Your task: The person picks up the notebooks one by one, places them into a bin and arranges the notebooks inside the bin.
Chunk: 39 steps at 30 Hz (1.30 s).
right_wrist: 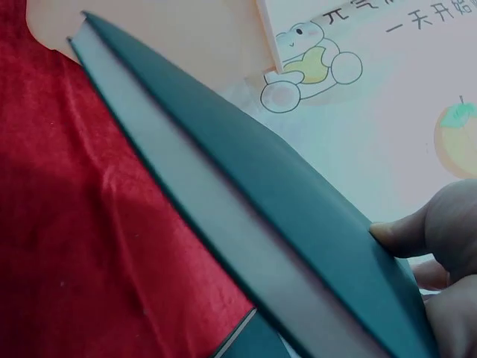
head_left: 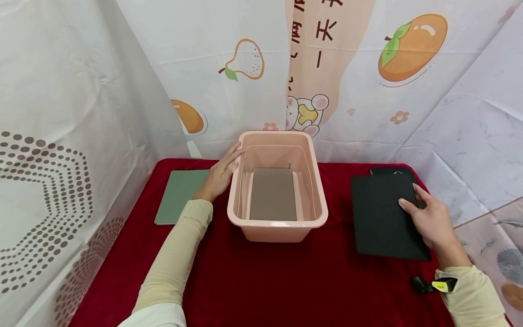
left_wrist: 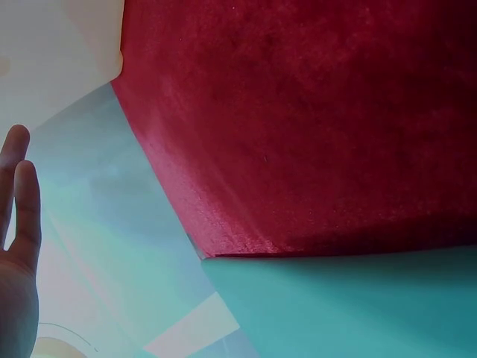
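Note:
My right hand point(head_left: 434, 222) grips a black hardcover notebook point(head_left: 380, 218) by its right edge, thumb on the cover. In the right wrist view the notebook point(right_wrist: 253, 186) is tilted, its pale page edges showing between the covers. My left hand point(head_left: 220, 177) touches the left rim of a pink plastic basin point(head_left: 278, 232), its fingers straight. The left wrist view shows two straight fingers point(left_wrist: 27, 209) of that hand. Inside the basin lies a grey-brown notebook point(head_left: 273, 195).
A green notebook point(head_left: 181, 195) lies left of the basin, partly behind my left hand. Another dark notebook point(head_left: 390, 171) lies at the back right, mostly covered by the held one. Red cloth point(head_left: 282, 281) covers the table; printed curtains point(head_left: 196, 45) hang behind it and at the sides.

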{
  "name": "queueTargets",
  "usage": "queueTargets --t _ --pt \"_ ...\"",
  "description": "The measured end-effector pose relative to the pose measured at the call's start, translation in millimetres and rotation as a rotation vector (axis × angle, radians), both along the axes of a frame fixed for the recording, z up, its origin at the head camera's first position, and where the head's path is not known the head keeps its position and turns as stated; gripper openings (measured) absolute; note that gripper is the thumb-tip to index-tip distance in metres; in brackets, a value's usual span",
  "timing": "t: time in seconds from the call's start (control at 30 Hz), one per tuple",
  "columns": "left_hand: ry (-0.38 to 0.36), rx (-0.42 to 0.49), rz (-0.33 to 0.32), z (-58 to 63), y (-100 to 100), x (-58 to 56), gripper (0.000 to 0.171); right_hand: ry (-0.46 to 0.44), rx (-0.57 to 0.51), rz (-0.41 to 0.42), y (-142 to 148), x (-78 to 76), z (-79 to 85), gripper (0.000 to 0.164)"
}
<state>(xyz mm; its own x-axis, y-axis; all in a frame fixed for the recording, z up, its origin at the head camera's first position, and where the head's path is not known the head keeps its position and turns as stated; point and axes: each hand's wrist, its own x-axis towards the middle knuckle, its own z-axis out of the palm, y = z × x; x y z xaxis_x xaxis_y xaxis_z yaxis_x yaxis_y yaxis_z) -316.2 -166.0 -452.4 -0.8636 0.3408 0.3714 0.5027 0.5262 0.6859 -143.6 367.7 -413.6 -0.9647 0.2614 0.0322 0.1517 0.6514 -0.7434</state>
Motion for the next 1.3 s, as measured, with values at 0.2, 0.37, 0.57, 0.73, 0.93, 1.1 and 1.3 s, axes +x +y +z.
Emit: queueTargets --t 0.2,0.37,0.57,0.73,0.93,1.1,1.3 --pt "0.006 -0.004 0.001 -0.1 -0.5 0.2 0.049 -0.024 0.01 0.009 -3.2 -6.0 12.2 0.077" --pt "0.007 -0.005 -0.002 -0.9 -0.5 -0.7 0.049 -0.026 0.019 0.02 -5.3 -11.2 20.2 0.077" --pt "0.023 0.0 -0.001 -1.8 -0.7 -2.3 0.05 -0.012 -0.03 0.026 -8.5 -19.1 29.8 0.079" --pt "0.023 0.001 -0.003 -2.4 -0.8 -2.5 0.05 -0.029 -0.049 0.035 -13.7 -22.5 39.3 0.08" --pt "0.027 -0.003 0.0 -1.5 -0.4 -1.9 0.049 -0.036 -0.063 0.053 -18.5 -25.8 48.8 0.081" --pt "0.017 0.001 -0.004 -0.3 -0.4 -0.8 0.049 -0.011 -0.085 0.052 -20.4 -28.9 53.3 0.08" --pt "-0.002 -0.004 -0.006 -0.8 -0.6 -1.0 0.05 -0.022 -0.116 0.047 -22.3 -33.4 61.0 0.079"
